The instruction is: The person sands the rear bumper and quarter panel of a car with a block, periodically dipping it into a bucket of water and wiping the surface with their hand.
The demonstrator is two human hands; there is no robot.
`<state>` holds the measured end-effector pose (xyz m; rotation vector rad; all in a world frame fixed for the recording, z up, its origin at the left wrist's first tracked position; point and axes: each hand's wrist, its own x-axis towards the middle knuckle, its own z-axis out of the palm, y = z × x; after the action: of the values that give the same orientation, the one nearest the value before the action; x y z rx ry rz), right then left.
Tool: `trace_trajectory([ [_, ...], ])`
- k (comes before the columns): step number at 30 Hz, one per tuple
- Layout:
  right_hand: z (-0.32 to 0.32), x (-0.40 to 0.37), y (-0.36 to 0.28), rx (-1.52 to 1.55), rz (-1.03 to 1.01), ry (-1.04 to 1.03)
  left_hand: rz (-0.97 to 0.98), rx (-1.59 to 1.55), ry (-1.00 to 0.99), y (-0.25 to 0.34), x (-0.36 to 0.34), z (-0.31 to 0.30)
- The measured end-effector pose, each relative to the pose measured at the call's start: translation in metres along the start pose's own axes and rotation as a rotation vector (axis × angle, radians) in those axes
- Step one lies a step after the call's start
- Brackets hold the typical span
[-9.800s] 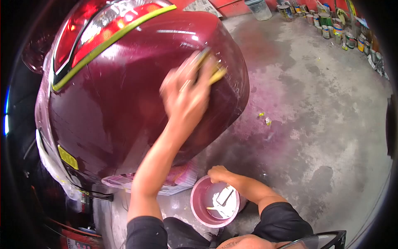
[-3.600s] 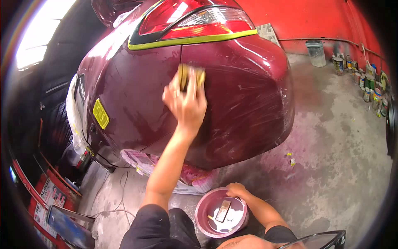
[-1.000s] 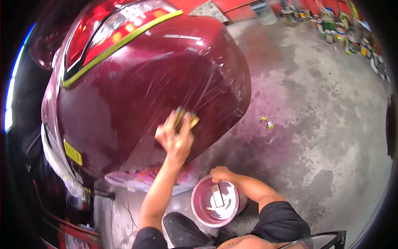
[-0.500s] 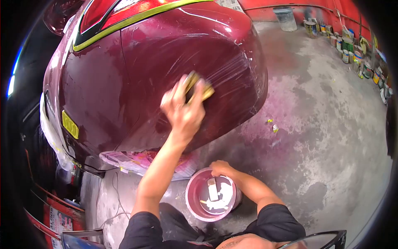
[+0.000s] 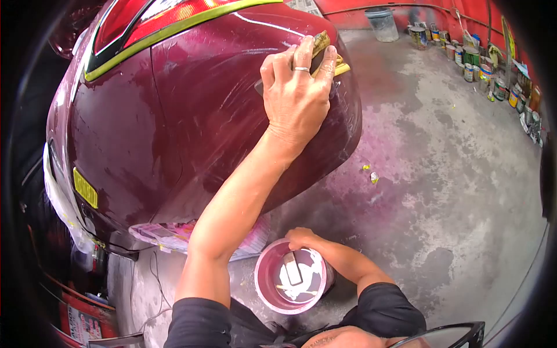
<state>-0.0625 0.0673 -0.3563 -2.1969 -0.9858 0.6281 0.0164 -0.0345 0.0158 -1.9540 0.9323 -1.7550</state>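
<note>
My left hand (image 5: 299, 95) is closed around a yellow and dark sanding pad (image 5: 339, 68), pressed on the upper right of a dark red car bumper (image 5: 214, 122). A ring shows on one finger. The bumper is wet, with pale streaks and scuffs. Low in the view, my right hand (image 5: 301, 238) grips the rim of a pinkish bucket (image 5: 262, 272), its fingertips partly hidden inside. Within the bucket are whitish liquid and a pale rectangular block (image 5: 293, 271). Yellow-green masking tape (image 5: 168, 36) edges the red tail light (image 5: 185, 13).
Paint-stained concrete floor (image 5: 429, 214) spreads to the right. Several paint cans (image 5: 470, 64) line the red wall, with a grey bucket (image 5: 382, 26) at the back. Pink-stained covering (image 5: 168, 235) lies under the bumper. A cable (image 5: 156, 278) runs on the floor at left.
My left hand has moved up and to the right across the bumper with the sanding pad. My right hand stays on the bucket rim. The whole view has shifted slightly.
</note>
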Motion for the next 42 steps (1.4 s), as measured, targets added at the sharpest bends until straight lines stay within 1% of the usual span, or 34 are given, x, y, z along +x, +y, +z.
trace_trajectory([
  [1,-0.005,0.002,0.0,0.002,-0.005,0.026,0.003,-0.019,-0.016,0.002,0.005,0.0],
  [2,-0.003,0.001,-0.003,0.011,-0.011,0.024,0.008,-0.031,-0.045,-0.002,-0.009,-0.011],
  [4,-0.004,0.002,0.001,0.017,-0.006,-0.005,0.007,-0.017,-0.087,-0.018,-0.067,-0.046],
  [5,-0.002,0.002,0.003,0.02,-0.007,0.005,-0.007,0.05,-0.089,-0.024,-0.108,-0.055],
  [7,-0.002,0.001,-0.001,0.013,0.003,0.061,-0.018,0.058,-0.091,-0.016,-0.1,-0.06],
  [8,-0.002,0.001,0.001,0.011,0.013,0.023,0.01,0.025,-0.072,-0.013,-0.094,-0.048],
  [9,-0.004,0.003,0.001,0.011,0.012,0.022,0.04,-0.011,-0.05,-0.002,-0.057,-0.032],
  [11,0.0,0.006,0.003,0.03,-0.004,0.015,0.047,-0.054,-0.064,0.016,-0.014,-0.004],
  [13,-0.001,0.008,0.007,0.031,0.01,0.02,0.028,-0.044,-0.074,0.021,-0.012,0.0],
  [15,0.003,0.007,0.002,0.033,0.01,0.014,0.021,0.003,-0.172,0.021,-0.044,-0.029],
  [18,-0.001,0.001,0.005,0.061,0.013,0.047,0.095,-0.038,-0.254,0.004,-0.182,-0.057],
  [19,-0.002,0.002,0.004,0.049,0.008,0.055,0.136,-0.074,-0.26,0.002,-0.178,-0.062],
  [20,0.0,0.002,0.004,0.031,0.003,0.041,0.151,-0.081,-0.242,0.003,-0.173,-0.051],
  [21,0.002,0.002,0.003,0.029,0.007,0.027,0.15,-0.05,-0.209,0.011,-0.134,-0.033],
  [22,-0.002,0.004,0.003,0.009,-0.002,0.001,0.125,-0.038,-0.143,0.021,-0.077,-0.02],
  [23,-0.003,0.005,0.002,-0.006,-0.005,-0.034,0.085,-0.068,-0.14,0.033,-0.029,-0.006],
  [24,-0.001,0.006,0.003,0.017,0.007,-0.028,0.06,-0.061,-0.179,0.048,0.001,0.015],
  [25,0.001,0.005,0.004,0.024,0.028,-0.036,0.14,0.044,-0.243,0.056,0.008,0.031],
  [27,0.003,0.002,0.006,0.066,0.018,0.06,0.18,-0.068,-0.1,0.051,-0.026,0.014],
  [29,0.003,-0.004,0.005,0.09,0.003,0.079,0.115,-0.08,-0.2,0.031,-0.097,-0.025],
  [30,-0.003,-0.013,0.005,0.079,-0.028,0.034,0.092,-0.074,-0.252,0.021,-0.146,-0.04],
  [31,-0.012,-0.013,0.004,0.07,-0.058,0.012,0.162,0.01,-0.213,0.011,-0.187,-0.045],
  [33,-0.01,-0.009,0.003,0.068,-0.042,0.047,0.225,-0.033,-0.245,0.009,-0.149,-0.041],
  [35,-0.01,-0.001,0.001,0.069,-0.019,0.066,0.09,0.184,-0.154,0.018,-0.044,-0.02],
  [36,-0.01,0.0,0.003,0.069,-0.041,0.073,0.046,0.143,-0.084,0.011,-0.004,-0.004],
  [37,-0.004,-0.005,0.007,0.067,-0.056,0.081,-0.003,0.1,-0.009,0.009,0.015,0.007],
  [39,-0.008,-0.009,0.01,0.066,-0.035,0.073,0.064,0.115,0.003,0.013,-0.008,0.009],
  [40,-0.011,-0.007,0.007,0.059,-0.032,0.064,0.078,0.091,-0.007,0.017,-0.033,0.009],
  [42,-0.006,-0.011,-0.002,0.052,-0.041,0.036,0.099,0.055,-0.079,0.036,-0.06,0.005],
])
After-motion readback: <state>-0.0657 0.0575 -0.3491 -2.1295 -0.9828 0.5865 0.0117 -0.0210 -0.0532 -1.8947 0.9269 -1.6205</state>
